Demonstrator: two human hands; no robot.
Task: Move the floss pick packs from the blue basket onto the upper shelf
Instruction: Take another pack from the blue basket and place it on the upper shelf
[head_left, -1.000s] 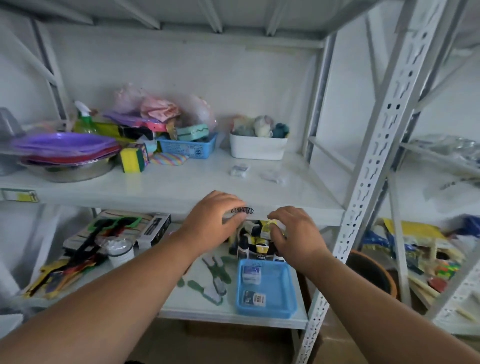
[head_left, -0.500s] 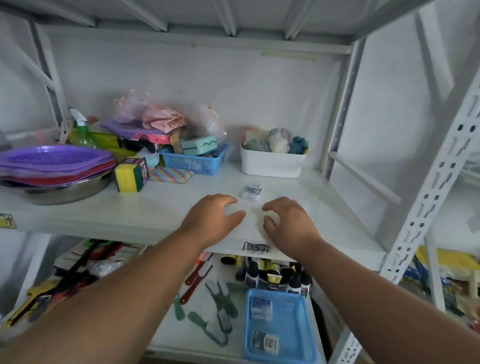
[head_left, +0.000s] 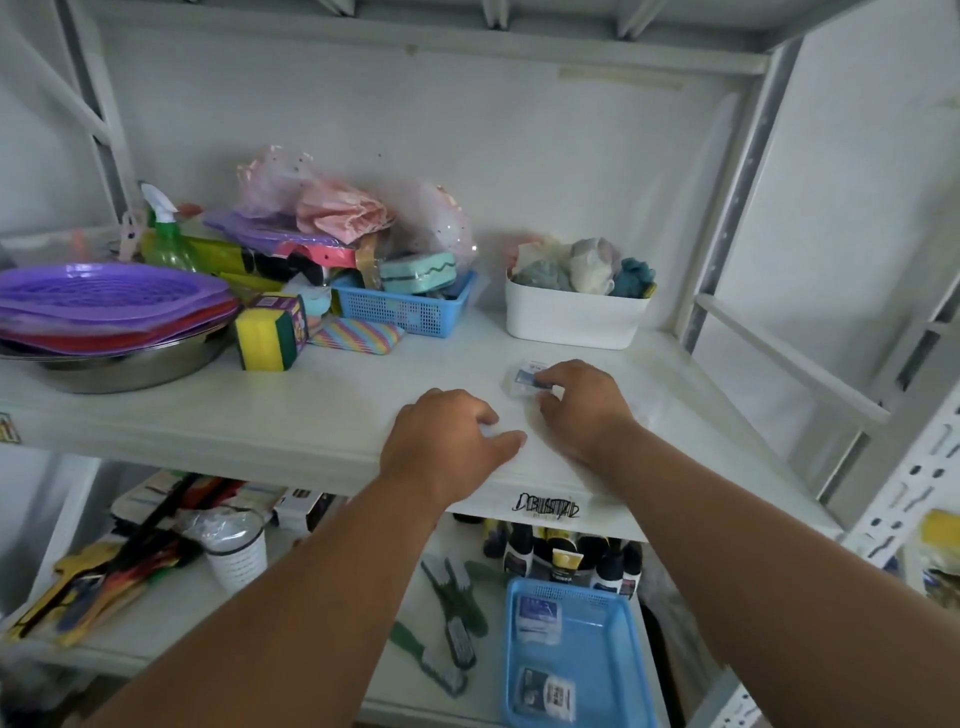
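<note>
On the upper shelf (head_left: 322, 415), my right hand (head_left: 582, 410) pinches a floss pick pack (head_left: 522, 378), my left hand (head_left: 447, 441) apparently another; next: release both, then fetch two from the blue basket (head_left: 623, 670).

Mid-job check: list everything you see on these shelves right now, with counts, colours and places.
Clear floss pick pack: one, upper shelf, under right fingertips.
Boxed floss pick packs: two, white-blue, in blue plastic basket, lower shelf.
White metal upper shelf: one.
White tub: one, holding cloth items, upper shelf rear.
Blue mesh basket: one, upper shelf.
Yellow-green sponge pack: one.
Purple plates: stacked on a steel bowl, left.
Green brushes: several, lower shelf.
Left hand: on shelf; grip unclear.
Right hand: touching clear pack.
</note>
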